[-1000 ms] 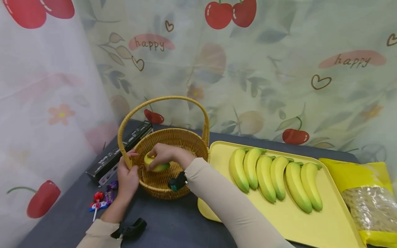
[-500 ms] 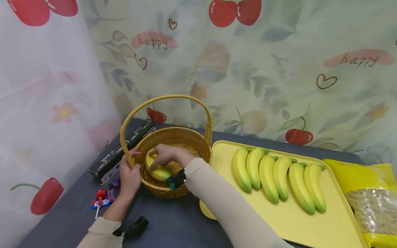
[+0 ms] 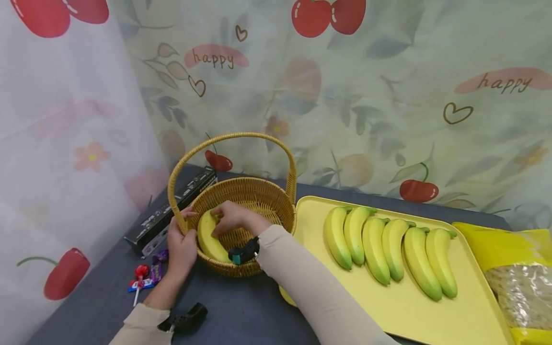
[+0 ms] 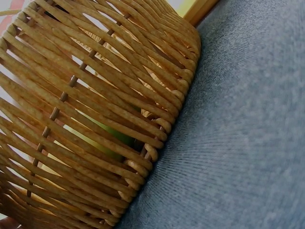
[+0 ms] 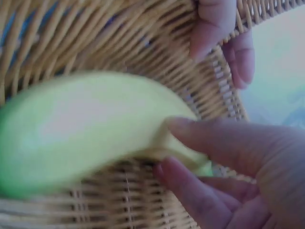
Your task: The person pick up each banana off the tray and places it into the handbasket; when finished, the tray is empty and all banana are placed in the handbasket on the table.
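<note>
A round wicker basket (image 3: pixel 243 191) with a tall arched handle stands on the dark tabletop. My left hand (image 3: pixel 182 247) grips its left side, at the foot of the handle. Inside the basket, my right hand (image 3: pixel 235 215) pinches a yellow banana (image 3: pixel 208 235) near its stem end. In the right wrist view the thumb lies on top of the banana (image 5: pixel 95 129) and the fingers are along its inner curve. The banana rests lengthwise against the left inner wall. Through the weave in the left wrist view, its green tip (image 4: pixel 116 136) shows near the basket's bottom.
A yellow tray (image 3: pixel 414 311) right of the basket bears several bananas (image 3: pixel 338 237) in a row. Beyond it lies a yellow bag (image 3: pixel 517 287) with a clear window. A long black box (image 3: pixel 172 213) is behind the left hand, near a red lollipop (image 3: pixel 141 272) and small wrapped sweets (image 3: pixel 156 273).
Inside the basket, the banana has turned and shifted left, from lying partly under the right hand to lying along the left wall. The left hand keeps its grip on the basket.
</note>
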A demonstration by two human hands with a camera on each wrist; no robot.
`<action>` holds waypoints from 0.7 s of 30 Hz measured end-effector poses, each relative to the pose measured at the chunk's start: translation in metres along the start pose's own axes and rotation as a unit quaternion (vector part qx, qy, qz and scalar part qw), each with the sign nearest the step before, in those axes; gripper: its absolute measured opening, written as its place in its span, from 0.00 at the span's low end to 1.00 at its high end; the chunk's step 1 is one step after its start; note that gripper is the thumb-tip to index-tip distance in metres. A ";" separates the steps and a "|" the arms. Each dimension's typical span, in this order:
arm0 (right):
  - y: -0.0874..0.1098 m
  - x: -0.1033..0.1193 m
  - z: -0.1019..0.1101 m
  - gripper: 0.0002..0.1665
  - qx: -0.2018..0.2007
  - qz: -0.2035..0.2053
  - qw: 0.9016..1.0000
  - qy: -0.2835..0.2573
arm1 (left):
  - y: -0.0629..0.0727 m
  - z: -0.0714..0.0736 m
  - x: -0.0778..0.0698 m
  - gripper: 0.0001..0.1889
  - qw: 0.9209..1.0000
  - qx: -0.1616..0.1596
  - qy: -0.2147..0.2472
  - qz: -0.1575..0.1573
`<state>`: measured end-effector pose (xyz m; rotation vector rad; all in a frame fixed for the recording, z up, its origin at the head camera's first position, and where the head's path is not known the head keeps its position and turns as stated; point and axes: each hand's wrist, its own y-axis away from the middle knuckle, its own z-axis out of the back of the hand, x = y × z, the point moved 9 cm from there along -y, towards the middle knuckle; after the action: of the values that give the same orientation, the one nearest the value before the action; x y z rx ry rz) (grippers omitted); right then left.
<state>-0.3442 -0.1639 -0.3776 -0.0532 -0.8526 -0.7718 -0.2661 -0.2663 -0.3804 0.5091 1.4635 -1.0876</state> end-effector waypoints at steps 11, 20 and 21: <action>-0.002 -0.011 -0.004 0.20 -0.004 -0.035 0.999 0.003 | 0.001 0.000 -0.001 0.18 1.000 -0.004 -0.008 -0.010; 0.005 -0.005 -0.002 0.19 0.010 -0.029 0.999 -0.016 | 0.000 0.001 -0.002 0.18 1.000 -0.007 0.002 -0.005; 0.006 -0.004 -0.001 0.20 0.005 -0.033 0.999 -0.009 | 0.000 0.001 -0.002 0.18 1.000 -0.007 0.003 -0.004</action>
<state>-0.3415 -0.1572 -0.3793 -0.0233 -0.8799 -0.8291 -0.2651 -0.2671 -0.3781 0.4975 1.4776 -1.0820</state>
